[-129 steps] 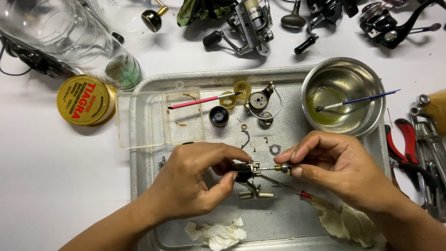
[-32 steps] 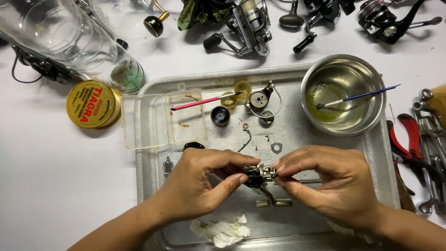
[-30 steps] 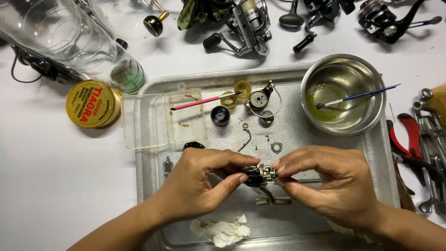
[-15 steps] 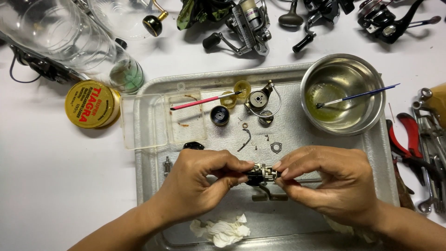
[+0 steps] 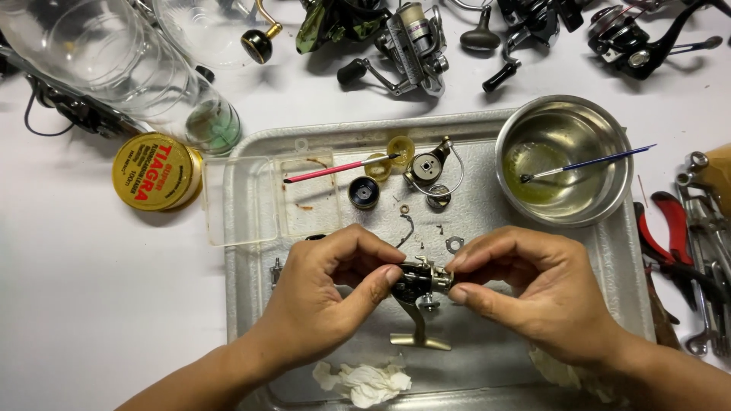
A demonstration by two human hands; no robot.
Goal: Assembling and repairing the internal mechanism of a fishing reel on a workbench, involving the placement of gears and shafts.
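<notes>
Both hands are working over a metal tray (image 5: 251,304) sitting on the white table (image 5: 91,304). The left hand (image 5: 324,293) is pinching a small dark reel body (image 5: 417,280) between thumb and fingertips, and the right hand (image 5: 533,293) is closing its fingers (image 5: 464,260) on the silvery end of that same part, thumb underneath, forefinger on top. The reel body is hanging just above the tray floor, between the two hands, with its pale metal foot (image 5: 419,341) pointing down toward the person.

Just beyond the hands, loose bits are lying on the tray: a washer (image 5: 454,244), a bent wire spring (image 5: 407,228), a black round cap (image 5: 364,192), a brass-coloured gear (image 5: 400,150) and a rotor piece with a wire bail (image 5: 430,169). A pink-handled brush (image 5: 335,168) is resting across a clear plastic lid (image 5: 270,199) at the tray's far left corner. In the far right corner a steel bowl (image 5: 563,114) is holding a little yellowish liquid, with a blue-handled brush (image 5: 590,162) leaning in it. A crumpled white tissue (image 5: 364,379) is lying at the near edge.

Off the tray, a round yellow tin (image 5: 152,176) is sitting to the left, just beside a clear bottle (image 5: 137,84) lying on its side. Several fishing reels (image 5: 411,38) are lining the far edge of the table, and red-handled pliers (image 5: 670,228) are lying among other tools on the right.
</notes>
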